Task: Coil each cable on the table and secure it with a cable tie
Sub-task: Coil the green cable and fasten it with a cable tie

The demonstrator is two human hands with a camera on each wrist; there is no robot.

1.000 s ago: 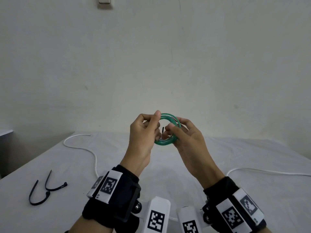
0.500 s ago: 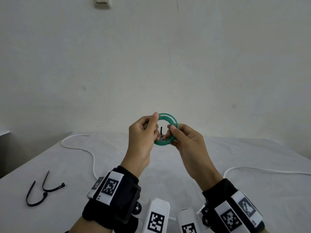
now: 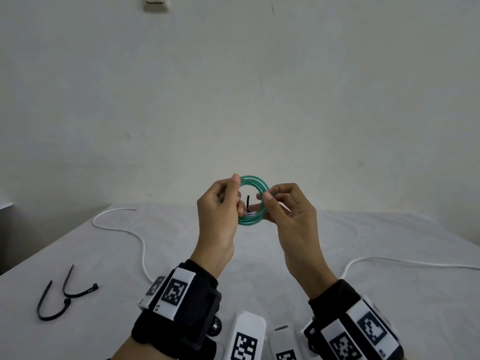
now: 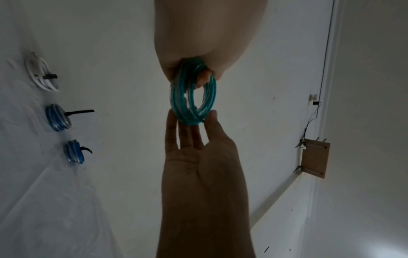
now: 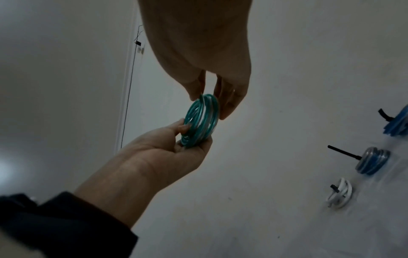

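Your green coil [image 3: 253, 201] looks glossy, translucent plastic; the table [image 3: 389, 294] wears matt, creased white cloth; the loose ties [image 3: 65, 297] are matt black plastic.

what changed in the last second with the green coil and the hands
Little changed: both hands raised the green coil slightly, and the black tie tail shows more clearly inside the ring. The left hand and right hand kept their pinch on it; the loose white cable and spare ties stayed put.
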